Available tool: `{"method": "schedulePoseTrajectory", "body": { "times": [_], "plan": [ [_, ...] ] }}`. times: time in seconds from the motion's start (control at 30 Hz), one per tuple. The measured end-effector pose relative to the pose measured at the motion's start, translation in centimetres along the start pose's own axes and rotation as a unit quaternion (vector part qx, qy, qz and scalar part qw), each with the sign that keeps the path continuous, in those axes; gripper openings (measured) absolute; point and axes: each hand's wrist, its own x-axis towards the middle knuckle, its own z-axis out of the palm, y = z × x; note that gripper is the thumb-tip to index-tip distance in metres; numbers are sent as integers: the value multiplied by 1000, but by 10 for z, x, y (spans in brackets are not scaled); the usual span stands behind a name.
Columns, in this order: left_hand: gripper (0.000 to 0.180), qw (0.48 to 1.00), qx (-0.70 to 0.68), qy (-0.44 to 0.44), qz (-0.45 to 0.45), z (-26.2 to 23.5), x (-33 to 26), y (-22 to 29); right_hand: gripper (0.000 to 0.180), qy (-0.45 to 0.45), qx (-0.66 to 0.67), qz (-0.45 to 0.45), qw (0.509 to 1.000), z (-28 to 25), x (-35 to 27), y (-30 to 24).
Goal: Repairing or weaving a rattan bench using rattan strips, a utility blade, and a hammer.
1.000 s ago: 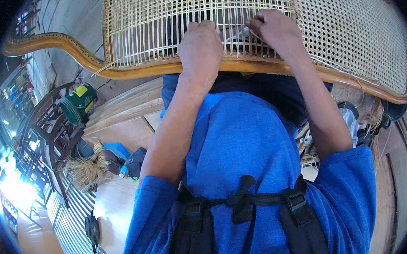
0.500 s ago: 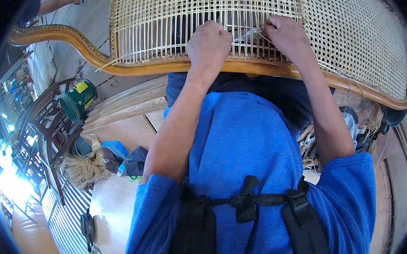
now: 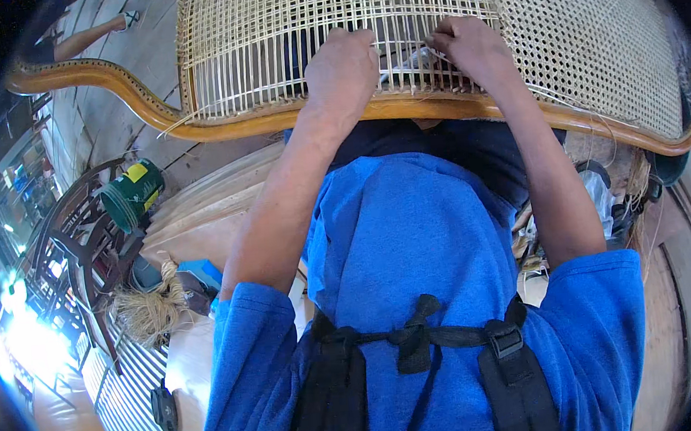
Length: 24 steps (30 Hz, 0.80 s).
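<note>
In the head view, the cane lattice (image 3: 267, 9) stretches just beyond the wooden rail (image 3: 410, 108). Beyond the rail's middle, the left hand (image 3: 342, 71) has its fingers curled over the lattice, tips hidden; I cannot tell whether they grip. Beyond the rail farther right, the right hand (image 3: 477, 52) bends thumb and fingers close together at the strands; any pinch is unclear.

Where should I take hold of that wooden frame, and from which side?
Probably by the curved left end of the wooden frame, coming from the person's left. That end juts past the woven cane as a slim, unwoven length, so it should suit a wrapped grip, clear of the left hand and right hand, both at the weave.
</note>
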Motion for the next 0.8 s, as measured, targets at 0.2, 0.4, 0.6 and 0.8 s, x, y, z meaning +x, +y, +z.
{"method": "schedulePoseTrajectory", "body": {
  "times": [0.2,0.4,0.6,0.8],
  "plan": [
    [21,998,15,-20,-62,12,8,3,28,-40,8,-13,999,-9,-2,4],
    [24,986,-35,-65,-152,10,16,3,31,-16,38,-25,999,-6,-4,10],
    [26,960,-197,-92,-174,5,14,-2,28,-48,44,-10,998,-11,-6,9],
    [32,971,-111,-94,-188,4,17,2,28,-42,36,-45,997,-11,-7,7]
  ]
}}
